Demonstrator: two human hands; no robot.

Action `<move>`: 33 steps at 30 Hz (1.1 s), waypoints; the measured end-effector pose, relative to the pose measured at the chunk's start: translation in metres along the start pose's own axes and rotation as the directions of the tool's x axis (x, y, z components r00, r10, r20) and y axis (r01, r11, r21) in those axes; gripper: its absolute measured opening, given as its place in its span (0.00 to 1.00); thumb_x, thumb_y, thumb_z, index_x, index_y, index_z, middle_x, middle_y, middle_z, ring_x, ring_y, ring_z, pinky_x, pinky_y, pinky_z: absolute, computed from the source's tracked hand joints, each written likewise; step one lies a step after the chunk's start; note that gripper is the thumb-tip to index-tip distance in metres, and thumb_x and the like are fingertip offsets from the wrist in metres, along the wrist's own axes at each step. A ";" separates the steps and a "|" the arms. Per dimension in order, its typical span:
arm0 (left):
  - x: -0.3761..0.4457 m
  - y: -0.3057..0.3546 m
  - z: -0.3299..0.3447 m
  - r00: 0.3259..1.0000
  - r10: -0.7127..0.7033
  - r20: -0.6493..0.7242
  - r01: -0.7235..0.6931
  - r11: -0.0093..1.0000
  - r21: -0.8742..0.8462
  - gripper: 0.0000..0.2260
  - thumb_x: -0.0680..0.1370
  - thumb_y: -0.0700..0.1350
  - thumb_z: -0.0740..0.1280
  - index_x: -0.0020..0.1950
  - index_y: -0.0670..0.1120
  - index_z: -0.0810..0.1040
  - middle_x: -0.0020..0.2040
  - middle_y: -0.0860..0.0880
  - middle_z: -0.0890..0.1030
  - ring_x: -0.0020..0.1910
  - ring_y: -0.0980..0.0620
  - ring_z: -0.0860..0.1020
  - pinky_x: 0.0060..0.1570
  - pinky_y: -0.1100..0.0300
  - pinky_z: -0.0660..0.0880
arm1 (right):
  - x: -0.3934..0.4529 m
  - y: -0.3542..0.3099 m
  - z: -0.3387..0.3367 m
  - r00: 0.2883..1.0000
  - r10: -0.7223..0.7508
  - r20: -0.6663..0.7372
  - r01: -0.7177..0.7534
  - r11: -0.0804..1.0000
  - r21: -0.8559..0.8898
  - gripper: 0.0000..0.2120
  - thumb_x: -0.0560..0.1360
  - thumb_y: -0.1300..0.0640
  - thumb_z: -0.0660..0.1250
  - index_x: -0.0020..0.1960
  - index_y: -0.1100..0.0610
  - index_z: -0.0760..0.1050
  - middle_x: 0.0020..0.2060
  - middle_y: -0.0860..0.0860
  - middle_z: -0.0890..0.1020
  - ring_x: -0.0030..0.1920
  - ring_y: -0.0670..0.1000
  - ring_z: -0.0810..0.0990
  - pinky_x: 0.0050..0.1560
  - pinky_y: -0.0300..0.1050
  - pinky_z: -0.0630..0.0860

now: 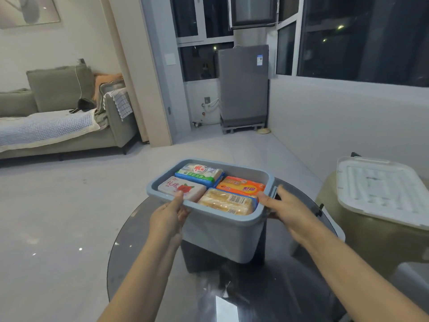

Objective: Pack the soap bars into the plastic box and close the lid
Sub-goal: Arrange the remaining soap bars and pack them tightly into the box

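Your left hand (170,217) grips near-left rim of plastic box (222,238), thumb hooked over edge; your right hand (286,209) clamped on right end by latch. Box open-topped on round dark glass table (148,228), four wrapped soap bars (210,188) packed inside. Right: translucent lid (380,190) atop yellowish stool (371,240). Beyond: pale glossy floor, grey sofa (58,117) left, grey appliance (242,87) under dark windows.
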State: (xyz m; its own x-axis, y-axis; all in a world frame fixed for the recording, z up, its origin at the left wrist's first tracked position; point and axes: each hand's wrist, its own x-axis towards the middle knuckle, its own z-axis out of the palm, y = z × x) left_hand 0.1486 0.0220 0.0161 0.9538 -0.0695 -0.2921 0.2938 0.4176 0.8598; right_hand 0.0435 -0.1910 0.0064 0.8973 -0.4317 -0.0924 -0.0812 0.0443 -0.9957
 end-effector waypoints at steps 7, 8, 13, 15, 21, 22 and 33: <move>-0.020 -0.024 0.039 0.999 0.044 -0.029 -0.049 0.984 -0.170 0.08 0.76 0.39 0.68 0.52 0.39 0.71 0.47 0.47 0.78 0.40 0.54 0.79 0.37 0.62 0.78 | 0.040 -0.001 -0.027 0.992 -0.124 -0.006 0.124 0.988 0.093 0.12 0.78 0.50 0.58 0.53 0.51 0.78 0.46 0.48 0.85 0.46 0.47 0.82 0.43 0.37 0.78; -0.021 -0.028 0.043 0.998 0.047 -0.046 -0.054 0.983 -0.174 0.08 0.76 0.39 0.68 0.51 0.38 0.71 0.48 0.47 0.78 0.40 0.54 0.79 0.40 0.60 0.78 | 0.044 0.001 -0.028 0.993 -0.115 -0.006 0.115 0.988 0.107 0.12 0.78 0.49 0.58 0.52 0.50 0.79 0.45 0.46 0.85 0.47 0.47 0.81 0.45 0.38 0.77; -0.029 -0.039 0.052 0.997 0.040 -0.068 -0.054 0.977 -0.207 0.07 0.75 0.40 0.69 0.42 0.44 0.71 0.44 0.49 0.78 0.42 0.53 0.80 0.52 0.55 0.77 | 0.056 0.004 -0.030 0.989 -0.138 0.044 0.134 0.987 0.087 0.10 0.74 0.49 0.64 0.53 0.49 0.79 0.47 0.48 0.86 0.49 0.48 0.83 0.51 0.44 0.74; -0.030 -0.041 0.054 0.997 0.037 -0.062 -0.050 0.973 -0.225 0.07 0.75 0.41 0.69 0.43 0.44 0.71 0.44 0.50 0.78 0.42 0.54 0.80 0.51 0.56 0.77 | 0.059 0.004 -0.032 0.988 -0.140 0.065 0.132 0.983 0.125 0.11 0.74 0.51 0.66 0.55 0.50 0.79 0.50 0.51 0.85 0.52 0.51 0.83 0.55 0.47 0.74; -0.034 -0.051 0.061 0.999 0.013 -0.043 -0.024 0.961 -0.274 0.06 0.74 0.41 0.70 0.46 0.46 0.73 0.46 0.50 0.80 0.42 0.55 0.81 0.36 0.63 0.80 | 0.075 0.000 -0.040 0.989 -0.137 0.056 0.124 0.975 0.187 0.10 0.76 0.53 0.62 0.54 0.51 0.79 0.45 0.47 0.86 0.45 0.45 0.84 0.40 0.34 0.77; -0.034 -0.053 0.063 0.999 0.016 -0.044 -0.027 0.960 -0.279 0.06 0.74 0.42 0.70 0.46 0.46 0.73 0.46 0.51 0.80 0.42 0.55 0.81 0.35 0.65 0.80 | 0.078 0.000 -0.041 0.991 -0.128 0.049 0.117 0.974 0.193 0.10 0.76 0.53 0.62 0.54 0.52 0.79 0.44 0.47 0.86 0.43 0.45 0.84 0.41 0.36 0.77; -0.039 -0.058 0.064 0.995 -0.074 0.072 0.086 0.979 -0.185 0.15 0.73 0.46 0.71 0.57 0.44 0.74 0.48 0.47 0.82 0.44 0.50 0.81 0.41 0.57 0.80 | 0.073 0.006 -0.047 0.992 -0.114 -0.053 0.116 0.993 0.029 0.15 0.76 0.46 0.60 0.51 0.53 0.80 0.46 0.50 0.85 0.49 0.49 0.82 0.50 0.44 0.75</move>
State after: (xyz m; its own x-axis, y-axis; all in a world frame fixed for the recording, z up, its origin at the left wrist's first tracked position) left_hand 0.0987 -0.0573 0.0044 0.9316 -0.1649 -0.3238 0.3579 0.5702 0.7395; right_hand 0.0882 -0.2650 -0.0066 0.8762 -0.4815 0.0218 0.0359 0.0201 -0.9992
